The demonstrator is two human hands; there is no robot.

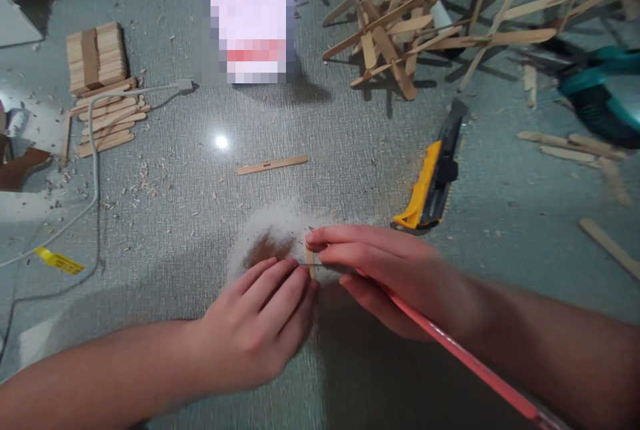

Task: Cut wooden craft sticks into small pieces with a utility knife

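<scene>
Between my hands a small wooden stick stands roughly lengthwise to my view, partly hidden by fingers. My left hand is closed around its near end, fingertips pressed together. My right hand is closed on a long pink rod, with fingertips touching the stick's far end. A thin dark strip crosses the stick; whether it belongs to the rod is unclear. Beneath lies a patch of pale dust with a brown area in it. Farther ahead, another wooden stick with a small slot lies flat.
A yellow and black cutter lies right of centre. Stacked sticks and a grey cable are at left. A stick structure stands at back right, beside teal-handled pliers. A blurred-out upright object stands at back centre.
</scene>
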